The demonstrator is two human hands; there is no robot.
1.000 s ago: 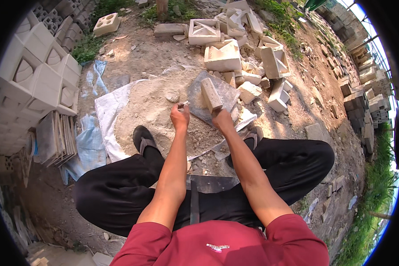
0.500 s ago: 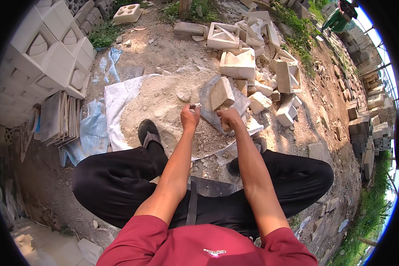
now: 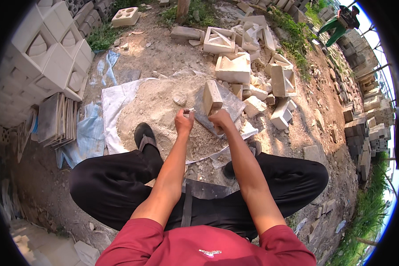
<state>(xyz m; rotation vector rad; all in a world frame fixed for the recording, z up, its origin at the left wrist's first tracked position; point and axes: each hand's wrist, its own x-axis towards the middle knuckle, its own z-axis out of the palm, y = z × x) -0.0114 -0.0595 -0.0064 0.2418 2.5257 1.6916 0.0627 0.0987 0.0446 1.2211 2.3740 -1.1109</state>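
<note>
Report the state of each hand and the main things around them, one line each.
Left hand, pinching a small pale fragment
Right hand, closed around a pale block-headed tool
Grey flat slab, lying down, dusty
White woven sheet, spread out, partly covered
Pale crumbled rubble, loose
Blue plastic sheet, crumpled
Pale moulded blocks, piled, some broken

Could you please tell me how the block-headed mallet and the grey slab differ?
The mallet is pale and chunky; the grey slab is darker, flat and broader. The mallet is gripped in the right hand, whereas the grey slab lies at the edge of the crushed rubble. Both show straight edges.
</note>
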